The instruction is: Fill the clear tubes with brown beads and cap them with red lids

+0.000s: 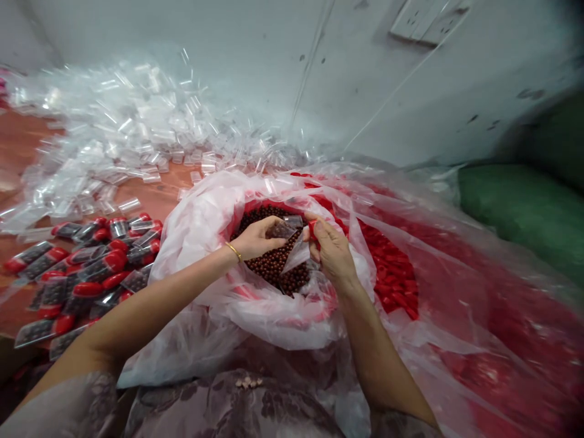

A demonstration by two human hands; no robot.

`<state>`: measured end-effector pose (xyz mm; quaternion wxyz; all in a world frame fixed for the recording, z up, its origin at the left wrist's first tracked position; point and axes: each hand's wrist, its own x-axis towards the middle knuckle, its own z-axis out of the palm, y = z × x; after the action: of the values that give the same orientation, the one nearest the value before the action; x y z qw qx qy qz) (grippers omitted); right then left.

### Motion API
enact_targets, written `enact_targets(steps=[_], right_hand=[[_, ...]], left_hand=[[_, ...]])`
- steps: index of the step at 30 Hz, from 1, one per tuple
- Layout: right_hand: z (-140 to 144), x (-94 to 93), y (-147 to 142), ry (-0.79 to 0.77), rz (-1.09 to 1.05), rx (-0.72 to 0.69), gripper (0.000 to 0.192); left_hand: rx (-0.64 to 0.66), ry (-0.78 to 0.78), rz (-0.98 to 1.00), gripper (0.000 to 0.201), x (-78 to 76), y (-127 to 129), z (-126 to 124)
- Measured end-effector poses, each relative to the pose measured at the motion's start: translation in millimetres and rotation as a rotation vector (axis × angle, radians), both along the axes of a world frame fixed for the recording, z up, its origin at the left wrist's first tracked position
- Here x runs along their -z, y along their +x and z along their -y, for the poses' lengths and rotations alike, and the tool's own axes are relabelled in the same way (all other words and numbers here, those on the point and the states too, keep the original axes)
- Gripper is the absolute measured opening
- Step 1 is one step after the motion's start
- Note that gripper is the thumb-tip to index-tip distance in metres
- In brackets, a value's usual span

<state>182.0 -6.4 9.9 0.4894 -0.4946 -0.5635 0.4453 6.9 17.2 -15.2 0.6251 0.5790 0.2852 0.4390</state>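
Soft, even indoor light, blurring toward the edges

Glare is glinting off the clear plastic bag [274, 316]; right of the bag, the red heap [502, 340] and green sack [524, 207] are smearing with motion blur, and the wall above is bowing.

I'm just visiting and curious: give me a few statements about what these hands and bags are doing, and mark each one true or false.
1. Both hands hold a small clear pouch over a bag of brown beads. True.
2. The left hand wears a gold bangle. True.
3. The filled packets lie to the person's right. False: they lie to the left, on the table.
4. The right hand pinches something green. False: it pinches a red piece.
5. The empty clear pouches are piled beyond the filled packets. True.
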Motion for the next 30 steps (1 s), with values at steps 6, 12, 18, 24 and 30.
enact_targets(steps=[6, 12, 18, 24, 30], right_hand=[[-7, -3.2, -10, 0.349, 0.372, -0.070, 0.039], [-5, 9.0, -12, 0.360, 0.376, -0.104, 0.039], [4, 12.5, -18, 0.302, 0.372, -0.047, 0.045], [10, 5.5, -19, 0.278, 0.437, -0.096, 0.049], [7, -7.8, -3, 0.268, 0.489, -0.162, 0.055]], left_hand=[[0.108, 0.122, -0.116, 0.034, -0.7, 0, 8], [0.056, 0.162, -0.258, 0.023, -4.1, 0, 17], [-0.074, 0.310, -0.392, 0.019, -6.7, 4, 15], [-0.118, 0.353, -0.398, 0.021, -8.2, -1, 19], [-0.032, 0.347, -0.394, 0.034, -10.8, -2, 19]])
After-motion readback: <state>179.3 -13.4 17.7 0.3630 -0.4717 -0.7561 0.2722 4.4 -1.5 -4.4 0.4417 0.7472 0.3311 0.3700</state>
